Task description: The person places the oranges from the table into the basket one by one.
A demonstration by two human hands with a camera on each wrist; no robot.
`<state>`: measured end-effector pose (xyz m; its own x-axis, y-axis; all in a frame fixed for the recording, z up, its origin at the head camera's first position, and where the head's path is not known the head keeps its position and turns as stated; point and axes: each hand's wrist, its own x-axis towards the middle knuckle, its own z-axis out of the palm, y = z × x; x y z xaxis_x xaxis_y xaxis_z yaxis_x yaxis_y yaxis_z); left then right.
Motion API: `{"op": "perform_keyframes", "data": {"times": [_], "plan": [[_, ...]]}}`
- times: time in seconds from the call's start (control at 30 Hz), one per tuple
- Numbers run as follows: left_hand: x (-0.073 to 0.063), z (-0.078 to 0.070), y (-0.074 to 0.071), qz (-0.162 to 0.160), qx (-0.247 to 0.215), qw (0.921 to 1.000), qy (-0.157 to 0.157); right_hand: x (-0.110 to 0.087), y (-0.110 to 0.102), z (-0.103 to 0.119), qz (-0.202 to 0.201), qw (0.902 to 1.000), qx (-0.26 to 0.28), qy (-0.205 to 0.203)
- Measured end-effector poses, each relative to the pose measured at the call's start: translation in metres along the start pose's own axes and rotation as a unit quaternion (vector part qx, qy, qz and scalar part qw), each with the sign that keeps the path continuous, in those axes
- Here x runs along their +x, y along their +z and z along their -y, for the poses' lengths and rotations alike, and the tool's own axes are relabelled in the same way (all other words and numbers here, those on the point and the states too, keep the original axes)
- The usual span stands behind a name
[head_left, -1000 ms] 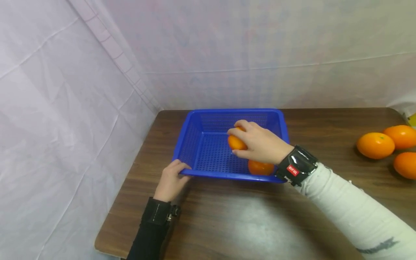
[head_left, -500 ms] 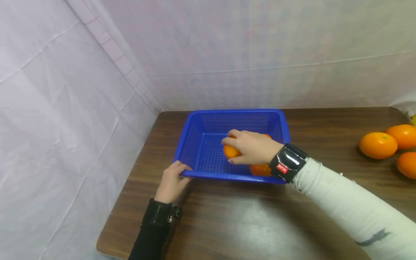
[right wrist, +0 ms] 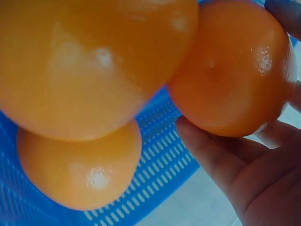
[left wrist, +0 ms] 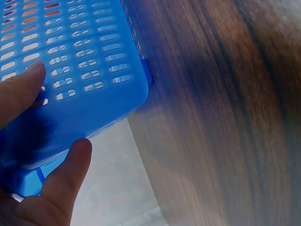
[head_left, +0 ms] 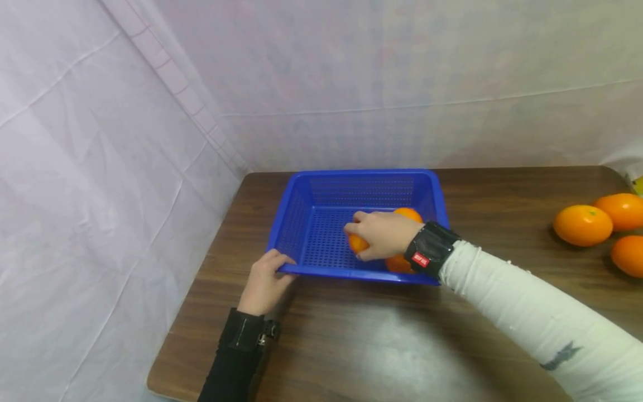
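A blue plastic basket (head_left: 351, 273) with perforated walls stands on the wooden table. At its front left corner my left hand (head_left: 266, 282) grips the rim; the left wrist view shows finger and thumb against the basket's wall (left wrist: 94, 106). My right hand (head_left: 384, 233) is down inside the basket, its fingers and thumb around an orange (right wrist: 230, 70) close over the basket floor. Two more oranges lie in the basket's right part: one (head_left: 409, 213) behind the right hand, the other (head_left: 399, 264) near the front wall, partly hidden by the hand and wrist.
On the right side of the table (head_left: 502, 195) lie three oranges (head_left: 582, 225) grouped together. White cloth (head_left: 402, 72) hangs behind the table and along its left side. A small yellow thing (head_left: 638, 184) shows at the far right edge.
My right hand has moved down and toward the front of the basket with the orange in its grip. An orange behind that hand has come into view. The left hand stays on the rim.
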<state>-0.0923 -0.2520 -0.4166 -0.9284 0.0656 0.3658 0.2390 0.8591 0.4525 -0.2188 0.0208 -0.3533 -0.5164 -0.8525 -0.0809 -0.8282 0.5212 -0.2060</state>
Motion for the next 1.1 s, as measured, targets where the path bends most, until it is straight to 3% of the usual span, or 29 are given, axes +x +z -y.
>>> {"op": "perform_keyframes", "data": {"times": [0.33,0.77,1.1], "plan": [[-0.001,0.000,-0.001,0.001,0.001,1.0000,0.004,0.004,0.012,0.004,0.033,0.9994,-0.005,-0.002],[-0.003,0.002,-0.003,0.005,0.000,1.0000,-0.002,0.004,0.023,0.001,0.024,0.9991,0.001,-0.033],[-0.004,0.003,-0.003,0.003,-0.002,1.0000,-0.005,0.003,0.022,0.001,0.035,0.9991,-0.003,-0.022]]}}
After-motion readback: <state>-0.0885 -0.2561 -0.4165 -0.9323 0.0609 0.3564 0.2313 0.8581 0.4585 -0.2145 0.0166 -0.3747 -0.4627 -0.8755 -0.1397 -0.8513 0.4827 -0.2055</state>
